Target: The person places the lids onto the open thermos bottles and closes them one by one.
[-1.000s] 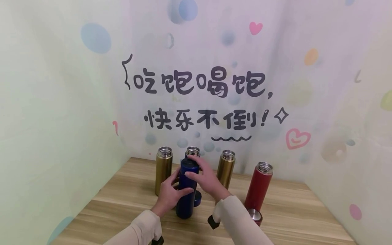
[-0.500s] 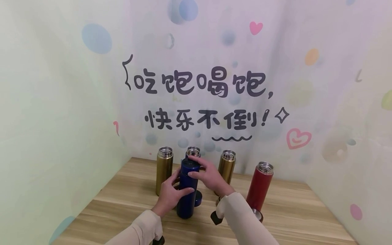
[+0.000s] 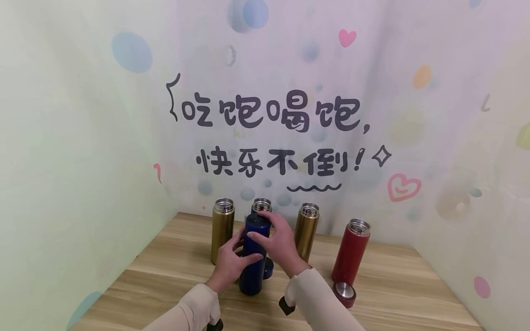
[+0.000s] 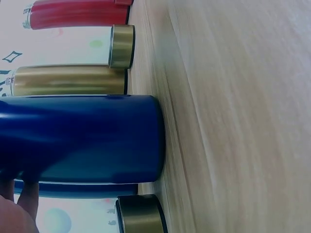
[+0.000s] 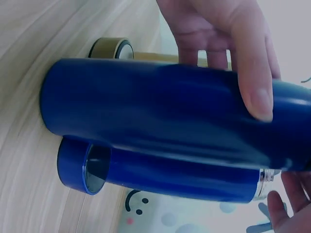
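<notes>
A blue thermos bottle (image 3: 250,280) stands upright on the wooden table in the head view, with its blue lid (image 3: 257,221) on top. My left hand (image 3: 228,264) grips the bottle's body, thumb across the near side; in the right wrist view that thumb (image 5: 257,94) lies over the blue wall. Up at the lid, my right hand (image 3: 283,241) holds it with the thumb in front and other fingers over the top and far side. Right-hand fingertips (image 5: 286,204) show near the bottle's upper end. The bottle fills much of both wrist views.
Behind stand a gold bottle (image 3: 222,234), a blue bottle (image 3: 262,205), another gold bottle (image 3: 308,230) and a red bottle (image 3: 352,255), all lidless. A blue lid (image 3: 268,269), a red lid (image 3: 345,294) and gold lids (image 4: 122,46) lie before them. Printed cloth walls enclose the table.
My right hand has turned about the lid, its thumb now further left across the front. The right forearm has shifted left, uncovering the red lid. The left hand keeps its grip in place.
</notes>
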Action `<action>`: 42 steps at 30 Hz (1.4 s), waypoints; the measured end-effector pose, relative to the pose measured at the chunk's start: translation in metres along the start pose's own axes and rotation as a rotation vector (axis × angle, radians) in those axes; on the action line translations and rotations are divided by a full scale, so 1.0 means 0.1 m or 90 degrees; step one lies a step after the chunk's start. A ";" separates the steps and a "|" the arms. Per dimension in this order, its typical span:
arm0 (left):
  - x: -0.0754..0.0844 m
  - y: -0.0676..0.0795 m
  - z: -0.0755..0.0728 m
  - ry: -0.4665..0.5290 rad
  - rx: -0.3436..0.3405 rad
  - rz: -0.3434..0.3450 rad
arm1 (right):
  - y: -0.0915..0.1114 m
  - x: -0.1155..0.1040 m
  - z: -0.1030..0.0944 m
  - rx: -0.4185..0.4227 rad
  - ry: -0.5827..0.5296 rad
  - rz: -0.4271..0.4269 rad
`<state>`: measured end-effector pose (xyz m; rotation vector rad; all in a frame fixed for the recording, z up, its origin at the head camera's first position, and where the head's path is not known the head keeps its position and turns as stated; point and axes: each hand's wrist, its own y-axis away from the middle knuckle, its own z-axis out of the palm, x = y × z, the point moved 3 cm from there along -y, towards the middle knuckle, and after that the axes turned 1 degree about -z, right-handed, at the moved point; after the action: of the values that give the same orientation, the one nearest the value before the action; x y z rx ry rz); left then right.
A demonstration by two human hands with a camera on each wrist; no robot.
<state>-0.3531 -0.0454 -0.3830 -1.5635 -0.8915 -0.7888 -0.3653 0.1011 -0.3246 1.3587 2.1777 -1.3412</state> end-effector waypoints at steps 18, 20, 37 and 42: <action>-0.29 -0.06 0.03 0.011 0.009 0.003 | -0.02 0.03 -0.05 -0.166 -0.210 0.026; -0.30 -0.07 0.04 0.019 0.008 -0.001 | -0.04 0.06 -0.08 -0.202 -0.239 0.043; 0.08 0.04 -0.01 0.017 0.003 -0.004 | -0.04 -0.02 -0.13 -0.136 -0.158 0.043; 0.12 0.06 -0.01 0.014 0.004 -0.003 | -0.02 0.03 -0.03 -0.040 -0.068 0.011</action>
<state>-0.3422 -0.0459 -0.3757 -1.5442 -0.8816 -0.8043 -0.3680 0.1051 -0.3239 1.2506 2.1144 -1.2966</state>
